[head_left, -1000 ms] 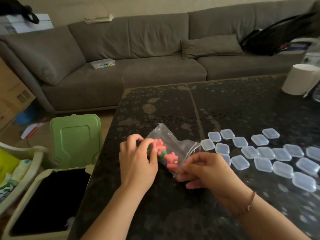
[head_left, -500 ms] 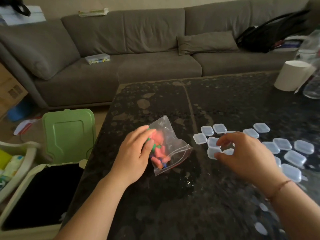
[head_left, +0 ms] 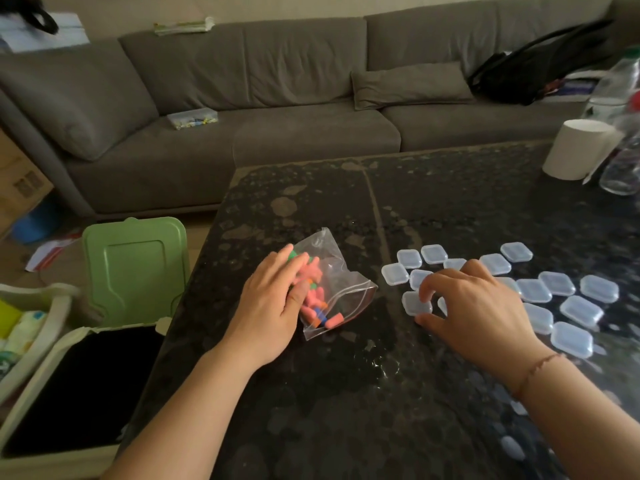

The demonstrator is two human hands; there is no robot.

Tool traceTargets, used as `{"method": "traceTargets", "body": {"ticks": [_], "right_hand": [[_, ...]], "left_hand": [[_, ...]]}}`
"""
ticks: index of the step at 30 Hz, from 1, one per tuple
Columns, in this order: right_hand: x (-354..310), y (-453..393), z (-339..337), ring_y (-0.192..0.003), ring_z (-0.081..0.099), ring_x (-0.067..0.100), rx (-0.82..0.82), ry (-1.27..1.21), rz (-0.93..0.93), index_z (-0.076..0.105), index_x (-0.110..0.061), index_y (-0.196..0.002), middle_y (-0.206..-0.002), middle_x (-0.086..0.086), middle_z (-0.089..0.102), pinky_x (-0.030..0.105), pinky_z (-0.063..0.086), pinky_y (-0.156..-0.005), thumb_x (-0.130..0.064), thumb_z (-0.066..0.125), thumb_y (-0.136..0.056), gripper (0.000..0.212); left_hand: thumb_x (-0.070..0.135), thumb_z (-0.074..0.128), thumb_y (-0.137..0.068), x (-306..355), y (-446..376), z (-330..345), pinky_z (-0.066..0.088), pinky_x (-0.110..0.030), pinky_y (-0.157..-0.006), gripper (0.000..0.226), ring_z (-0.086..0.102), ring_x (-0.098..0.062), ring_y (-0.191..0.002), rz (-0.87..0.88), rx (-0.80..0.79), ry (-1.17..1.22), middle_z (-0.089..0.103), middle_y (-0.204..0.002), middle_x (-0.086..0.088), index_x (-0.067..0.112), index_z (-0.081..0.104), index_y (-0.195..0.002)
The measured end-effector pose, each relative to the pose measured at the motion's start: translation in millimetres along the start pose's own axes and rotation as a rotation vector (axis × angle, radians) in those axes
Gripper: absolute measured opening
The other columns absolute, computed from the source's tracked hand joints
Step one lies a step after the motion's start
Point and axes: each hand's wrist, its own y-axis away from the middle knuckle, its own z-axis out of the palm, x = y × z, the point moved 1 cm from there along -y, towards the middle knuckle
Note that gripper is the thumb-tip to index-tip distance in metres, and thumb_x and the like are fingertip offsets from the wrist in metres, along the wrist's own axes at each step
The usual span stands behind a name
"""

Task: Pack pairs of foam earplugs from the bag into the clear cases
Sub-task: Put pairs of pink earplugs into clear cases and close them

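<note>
A clear zip bag (head_left: 346, 292) with pink, green and blue foam earplugs (head_left: 313, 301) lies on the dark table (head_left: 450, 209). My left hand (head_left: 273, 306) rests on the bag's left side, fingers laid flat over it and thumb pressing the plastic. Several small clear cases (head_left: 581, 310), all closed, are spread to the right of the bag. My right hand (head_left: 478, 313) hovers over their left end, with index finger and thumb curled round the nearest clear case (head_left: 414, 304). The hand hides some of the cases under it.
A white paper roll (head_left: 575, 148) and a clear plastic bottle (head_left: 623, 161) stand at the table's far right. A bin with a raised green lid (head_left: 135, 268) stands beside the table's left edge. A grey sofa (head_left: 277, 133) runs behind, with a black backpack (head_left: 540, 71) on it.
My right hand left the bag's mouth and moved right onto the cases, closing on the nearest one. My left hand went from gripping the bag to lying flat on it.
</note>
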Motion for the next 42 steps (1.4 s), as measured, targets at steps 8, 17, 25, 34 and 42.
{"method": "traceTargets", "body": {"ticks": [8,17,25,34,42], "right_hand": [[-7.9,-4.0,1.1,-0.115,0.038,0.009,-0.108,-0.068,-0.112,0.053,-0.045,-0.126,-0.126,-0.023,0.056,0.022,0.032,-0.078,-0.056,0.058,-0.087,0.04],[-21.3,-2.9,-1.5,-0.123,0.035,0.011,0.002,-0.175,-0.119,0.049,-0.042,-0.123,-0.13,-0.019,0.051,0.026,0.038,-0.091,-0.053,0.062,-0.082,0.045],[-33.0,-10.9,14.7,-0.143,-0.02,0.008,-0.082,-0.136,-0.24,0.02,-0.045,-0.148,-0.158,-0.012,0.026,0.049,-0.008,-0.12,-0.04,0.051,-0.097,0.06],[-20.4,11.7,-6.9,-0.098,0.061,0.011,0.264,-0.616,-0.223,0.06,-0.033,-0.104,-0.102,-0.015,0.065,0.036,0.055,-0.082,-0.073,0.054,-0.073,0.05],[-31.4,16.4,-13.9,-0.093,0.062,0.02,0.519,-0.761,-0.433,0.063,-0.025,-0.095,-0.097,0.0,0.064,0.043,0.053,-0.073,-0.06,0.066,-0.079,0.038]], "left_hand": [[0.028,0.054,-0.1,49.4,29.5,-11.8,0.053,-0.015,-0.077,0.023,0.066,-0.006,-0.101,-0.004,0.403,0.516,0.069,-0.112,0.005,0.016,0.068,-0.114],[0.012,0.058,-0.097,51.0,20.0,-13.2,0.052,-0.011,-0.058,0.012,0.07,-0.004,-0.073,-0.202,0.336,0.713,0.074,-0.085,0.002,0.011,0.071,-0.1],[0.009,0.056,-0.098,53.9,20.7,-14.6,0.05,-0.012,-0.054,0.016,0.063,-0.003,-0.058,-0.23,0.308,0.777,0.064,-0.059,0.012,0.011,0.07,-0.09],[0.02,0.071,-0.089,69.4,32.2,-7.5,0.057,-0.021,-0.071,0.017,0.071,-0.008,-0.093,-0.101,0.245,0.764,0.074,-0.099,0.003,0.015,0.071,-0.106],[0.026,0.064,-0.083,90.0,44.7,-10.8,0.058,-0.03,-0.086,0.032,0.072,-0.021,-0.1,-0.235,-0.184,1.349,0.075,-0.109,-0.012,0.011,0.076,-0.109]]}}
